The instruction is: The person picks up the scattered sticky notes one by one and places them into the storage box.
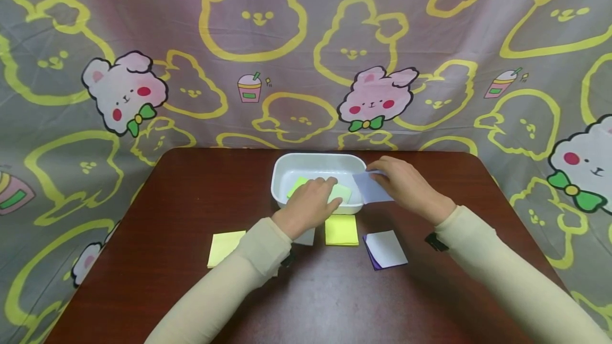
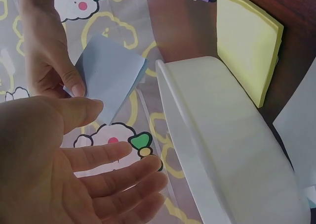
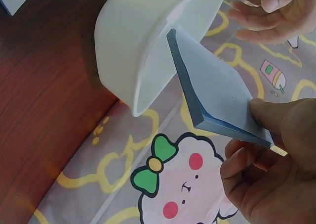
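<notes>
My right hand (image 1: 401, 185) pinches a pad of blue sticky notes (image 3: 217, 85) between thumb and fingers, at the right end of a white plastic tub (image 1: 319, 159). In the right wrist view the pad's far corner overlaps the tub's rim. My left hand (image 1: 308, 203) hovers over the tub with fingers spread and nothing in its grasp; its palm (image 2: 29, 155) shows in the left wrist view. Inside the tub lie a yellow-green note pad (image 1: 297, 185) and a pale green one (image 1: 341, 194), partly hidden by the left hand.
On the brown table (image 1: 325, 301), in front of the tub, sit a bright yellow pad (image 1: 341, 230), a white-topped pad with purple beneath (image 1: 386, 249), a pale yellow pad (image 1: 224, 247) and a greyish pad (image 1: 305, 238) partly behind the left arm. A cartoon-printed cloth (image 1: 296, 78) hangs behind.
</notes>
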A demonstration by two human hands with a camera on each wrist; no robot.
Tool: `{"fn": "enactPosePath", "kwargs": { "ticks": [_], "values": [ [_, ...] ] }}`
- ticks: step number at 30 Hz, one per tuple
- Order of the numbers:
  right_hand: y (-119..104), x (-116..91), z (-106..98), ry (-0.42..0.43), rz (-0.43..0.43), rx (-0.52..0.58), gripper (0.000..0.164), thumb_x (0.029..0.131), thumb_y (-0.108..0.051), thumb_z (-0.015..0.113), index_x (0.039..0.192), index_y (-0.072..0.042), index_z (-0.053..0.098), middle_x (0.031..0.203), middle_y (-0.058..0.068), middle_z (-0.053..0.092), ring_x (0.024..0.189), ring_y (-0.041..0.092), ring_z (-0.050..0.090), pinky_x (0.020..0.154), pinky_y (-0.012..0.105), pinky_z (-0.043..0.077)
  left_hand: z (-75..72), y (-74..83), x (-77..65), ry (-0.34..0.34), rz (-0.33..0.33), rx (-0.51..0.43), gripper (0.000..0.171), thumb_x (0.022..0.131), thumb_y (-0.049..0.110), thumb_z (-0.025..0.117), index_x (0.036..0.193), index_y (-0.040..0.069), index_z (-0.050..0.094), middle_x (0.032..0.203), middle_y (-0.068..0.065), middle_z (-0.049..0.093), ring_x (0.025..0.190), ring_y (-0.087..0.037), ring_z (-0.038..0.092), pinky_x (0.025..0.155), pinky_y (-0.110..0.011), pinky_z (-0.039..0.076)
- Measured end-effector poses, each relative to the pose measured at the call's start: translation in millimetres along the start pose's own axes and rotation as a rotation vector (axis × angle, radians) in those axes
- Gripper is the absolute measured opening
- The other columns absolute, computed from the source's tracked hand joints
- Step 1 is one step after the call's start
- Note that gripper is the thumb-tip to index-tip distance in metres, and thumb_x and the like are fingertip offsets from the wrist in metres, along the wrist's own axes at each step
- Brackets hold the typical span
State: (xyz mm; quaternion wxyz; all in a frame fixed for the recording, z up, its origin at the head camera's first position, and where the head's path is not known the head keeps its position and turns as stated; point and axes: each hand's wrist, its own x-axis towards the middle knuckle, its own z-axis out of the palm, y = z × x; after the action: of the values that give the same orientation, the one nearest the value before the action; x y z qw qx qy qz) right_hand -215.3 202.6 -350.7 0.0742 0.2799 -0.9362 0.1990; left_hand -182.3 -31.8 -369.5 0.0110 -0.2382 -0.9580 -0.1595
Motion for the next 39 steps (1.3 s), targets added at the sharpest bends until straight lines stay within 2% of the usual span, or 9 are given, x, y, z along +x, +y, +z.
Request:
{"fn": "enactPosePath", "kwargs": {
  "ticks": [6, 13, 30, 39],
  "values": [
    [1, 3, 4, 0.011, -0.011, 0.011, 0.021, 0.094, -0.003, 0.068, 0.114, -0.002, 0.072, 0.102, 0.01, 0.072, 0.09, 0.023, 0.065, 0.081, 0.041, 0.058, -1.0, -2.3, 0.9, 0.007, -0.019, -0.005, 0.046, 0.101, 0.032, 0.061, 0.136, 0.002, 0.057, 0.117, -0.017, 0.07, 0.105, -0.032, 0.07, 0.089, -0.044, 0.057],
    [0, 10, 9, 0.006, -0.019, 0.018, 0.02, 0.095, -0.002, 0.067, 0.114, -0.002, 0.072, 0.101, 0.011, 0.072, 0.091, 0.024, 0.066, 0.082, 0.043, 0.058, 0.3, -5.7, 2.1, 0.013, -0.01, -0.013, 0.044, 0.101, 0.03, 0.061, 0.135, 0.001, 0.058, 0.116, -0.018, 0.07, 0.103, -0.033, 0.07, 0.088, -0.044, 0.057],
    [-7, 26, 19, 0.008, -0.073, 0.003, 0.018, 0.094, -0.005, 0.069, 0.111, -0.002, 0.073, 0.099, 0.011, 0.072, 0.091, 0.025, 0.067, 0.083, 0.043, 0.058, -1.4, -17.3, 4.7, -0.016, -0.054, -0.046, 0.046, 0.102, 0.03, 0.059, 0.139, 0.002, 0.055, 0.123, -0.019, 0.069, 0.112, -0.034, 0.068, 0.093, -0.047, 0.055],
    [-8, 34, 26, -0.032, -0.039, -0.008, 0.019, 0.095, -0.007, 0.068, 0.113, -0.002, 0.073, 0.102, 0.013, 0.072, 0.094, 0.027, 0.068, 0.085, 0.044, 0.058, -0.5, -21.6, 6.1, 0.012, -0.049, -0.028, 0.045, 0.101, 0.03, 0.061, 0.136, 0.001, 0.057, 0.119, -0.019, 0.07, 0.109, -0.034, 0.069, 0.092, -0.046, 0.056]
  ]
}}
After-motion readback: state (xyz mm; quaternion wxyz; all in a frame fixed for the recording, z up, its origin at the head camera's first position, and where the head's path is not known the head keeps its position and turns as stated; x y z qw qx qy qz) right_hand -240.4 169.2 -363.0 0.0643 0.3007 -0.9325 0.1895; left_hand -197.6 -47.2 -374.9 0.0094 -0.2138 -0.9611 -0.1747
